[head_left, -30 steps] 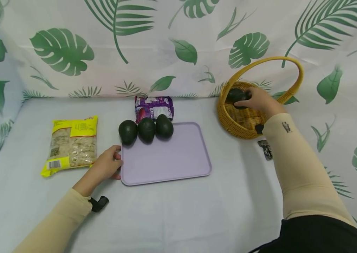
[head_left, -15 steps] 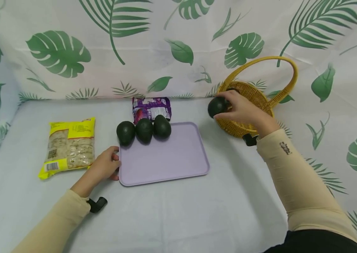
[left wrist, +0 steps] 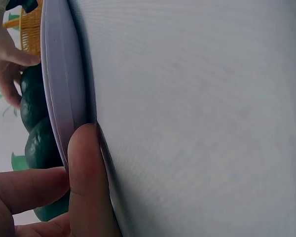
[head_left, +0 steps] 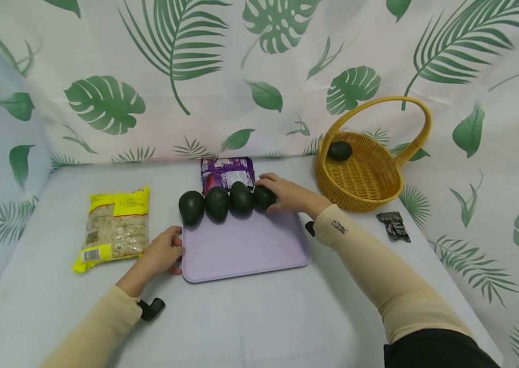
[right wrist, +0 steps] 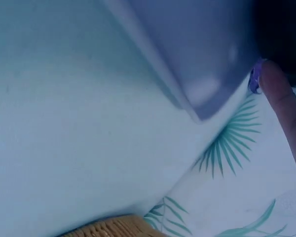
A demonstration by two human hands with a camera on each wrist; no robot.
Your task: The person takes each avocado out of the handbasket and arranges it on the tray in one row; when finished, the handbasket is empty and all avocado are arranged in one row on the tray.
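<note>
My right hand (head_left: 289, 195) grips a dark green avocado (head_left: 265, 199) at the right end of a row along the far side of the lilac tray (head_left: 245, 250). Beside it on the tray stand three more avocados (head_left: 216, 204), close together. At the tray's left edge my left hand (head_left: 163, 251) holds the rim between thumb and fingers. In the left wrist view a finger (left wrist: 89, 168) lies against the outside of the rim. One more avocado (head_left: 339, 151) lies in the yellow wicker basket (head_left: 360, 199) at the back right. The right wrist view shows the held avocado (right wrist: 283, 37) only as a dark patch.
A yellow-and-clear food bag (head_left: 114, 227) lies left of the tray. Behind the avocados is a purple packet (head_left: 227, 171). A small black packet (head_left: 394, 226) lies right of the basket's front. Leaf-print cloth (head_left: 149, 138) rises behind the white table.
My right hand has lifted an avocado out of the basket and carried it left to the end of the row on the tray. My left hand has stayed at the tray's edge.
</note>
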